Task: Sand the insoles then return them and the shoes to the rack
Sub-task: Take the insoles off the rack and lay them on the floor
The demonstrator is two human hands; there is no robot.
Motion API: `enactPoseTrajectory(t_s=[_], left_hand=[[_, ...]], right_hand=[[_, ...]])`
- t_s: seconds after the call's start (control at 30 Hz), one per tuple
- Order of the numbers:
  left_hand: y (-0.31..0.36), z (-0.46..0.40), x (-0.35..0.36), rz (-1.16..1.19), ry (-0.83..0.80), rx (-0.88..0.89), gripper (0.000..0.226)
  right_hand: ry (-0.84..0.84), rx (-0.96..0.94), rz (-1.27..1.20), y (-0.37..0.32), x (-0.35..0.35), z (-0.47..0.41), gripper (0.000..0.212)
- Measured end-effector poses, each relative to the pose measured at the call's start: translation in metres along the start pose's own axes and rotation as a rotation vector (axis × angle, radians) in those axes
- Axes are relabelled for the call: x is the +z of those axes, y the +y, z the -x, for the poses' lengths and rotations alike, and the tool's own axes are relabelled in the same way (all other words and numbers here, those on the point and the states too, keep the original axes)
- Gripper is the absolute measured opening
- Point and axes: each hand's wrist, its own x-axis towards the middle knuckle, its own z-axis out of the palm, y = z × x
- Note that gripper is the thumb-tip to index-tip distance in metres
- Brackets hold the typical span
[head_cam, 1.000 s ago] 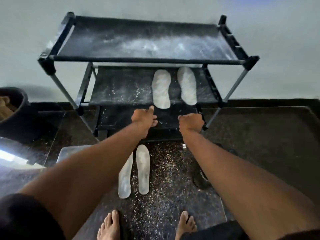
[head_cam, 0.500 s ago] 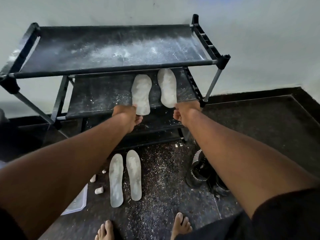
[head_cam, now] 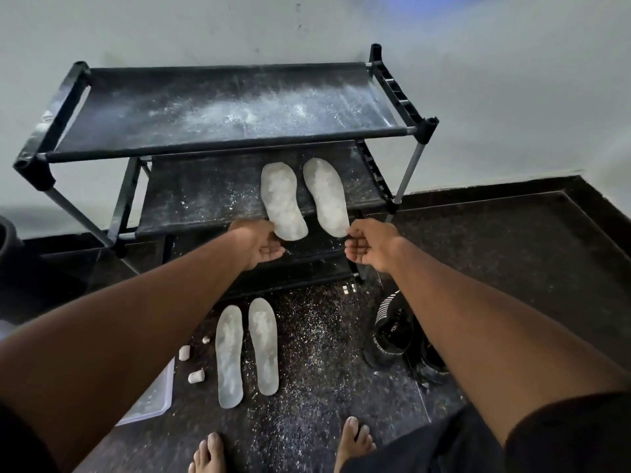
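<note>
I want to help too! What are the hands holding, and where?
Each hand pinches one insole by its near end: left hand the left insole, right hand the right insole.

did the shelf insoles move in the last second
Yes. The shelf insoles slid toward the person: their heels overhang the shelf edge further, held by the left hand and right hand.
</note>
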Motion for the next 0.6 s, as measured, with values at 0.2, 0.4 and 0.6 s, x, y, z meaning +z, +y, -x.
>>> enactPoseTrajectory(t_s=[0.2,0.4,0.6], left_hand=[[0.017,-0.022,-0.002,0.111,0.118,0.049,0.035],[0.008,-0.029,0.0,0.234,0.063,0.099,0.02],[0.002,-0.024,-0.008,0.193,0.026,0.035,0.008]], right_hand=[[0.135,-0.115,0.059,-0.018,0.01,-0.023,0.012],[0.174,-0.111,0.204,-0.03,0.022,-0.034,0.017],[0.155,-0.052,0.129,-0.016,0.015,-0.002,0.011]])
